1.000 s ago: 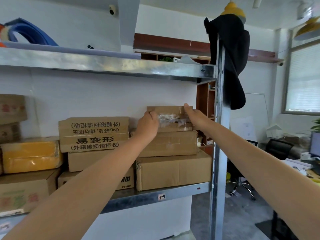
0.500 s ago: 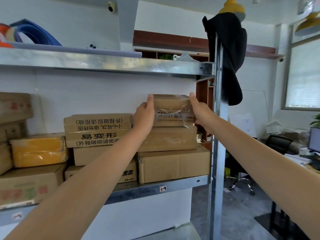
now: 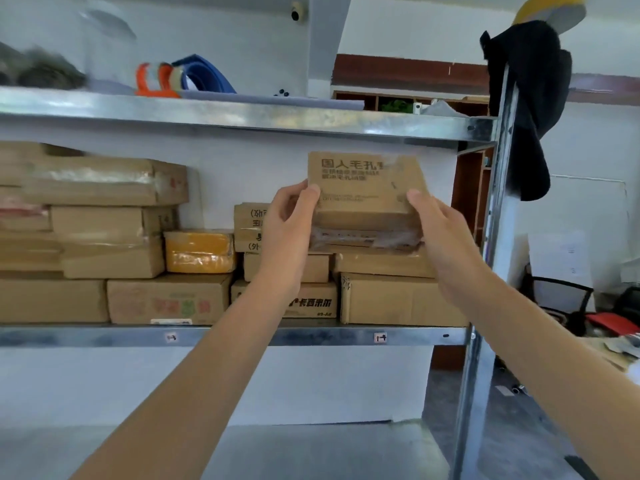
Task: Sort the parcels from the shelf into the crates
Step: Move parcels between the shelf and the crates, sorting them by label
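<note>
Head view — one cardboard parcel [image 3: 363, 188] (printed face toward camera), gripped at either side: left hand [image 3: 291, 223], right hand [image 3: 440, 233]. Shelf [image 3: 242, 336] — one yellow-wrapped parcel [image 3: 199, 251] among brown boxes [image 3: 401, 299].

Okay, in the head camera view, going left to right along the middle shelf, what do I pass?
stack of brown boxes → yellow parcel → left hand → held cardboard parcel → right hand → metal shelf post
</note>
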`<state>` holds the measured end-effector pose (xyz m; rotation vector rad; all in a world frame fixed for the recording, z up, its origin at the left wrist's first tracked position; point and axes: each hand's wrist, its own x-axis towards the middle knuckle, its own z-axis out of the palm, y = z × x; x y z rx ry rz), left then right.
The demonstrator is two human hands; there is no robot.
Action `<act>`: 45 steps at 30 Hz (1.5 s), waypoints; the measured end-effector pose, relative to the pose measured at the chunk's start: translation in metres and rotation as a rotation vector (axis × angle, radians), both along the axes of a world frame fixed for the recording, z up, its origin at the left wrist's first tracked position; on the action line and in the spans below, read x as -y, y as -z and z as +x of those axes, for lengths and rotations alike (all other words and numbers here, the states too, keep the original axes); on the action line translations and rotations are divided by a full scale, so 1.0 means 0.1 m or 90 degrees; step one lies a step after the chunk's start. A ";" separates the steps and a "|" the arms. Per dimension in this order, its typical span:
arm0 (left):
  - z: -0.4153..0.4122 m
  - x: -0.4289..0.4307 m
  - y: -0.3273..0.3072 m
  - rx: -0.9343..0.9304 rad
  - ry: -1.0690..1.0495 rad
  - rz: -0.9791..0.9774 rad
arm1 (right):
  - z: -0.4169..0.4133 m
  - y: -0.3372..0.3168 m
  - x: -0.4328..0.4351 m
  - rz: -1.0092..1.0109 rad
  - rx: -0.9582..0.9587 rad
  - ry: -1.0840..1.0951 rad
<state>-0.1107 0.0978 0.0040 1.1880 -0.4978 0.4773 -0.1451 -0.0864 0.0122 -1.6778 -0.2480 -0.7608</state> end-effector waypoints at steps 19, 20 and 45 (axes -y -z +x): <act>-1.21 -1.87 1.29 -0.084 -0.363 0.149 | -0.36 1.23 -1.73 -0.085 -0.089 -0.210; -1.25 -1.95 1.30 -0.083 -0.405 0.169 | -0.36 1.25 -1.82 -0.096 -0.095 -0.217; -1.94 -3.08 1.79 -0.262 -0.541 0.021 | -0.28 1.57 -3.29 -0.024 -0.278 -0.421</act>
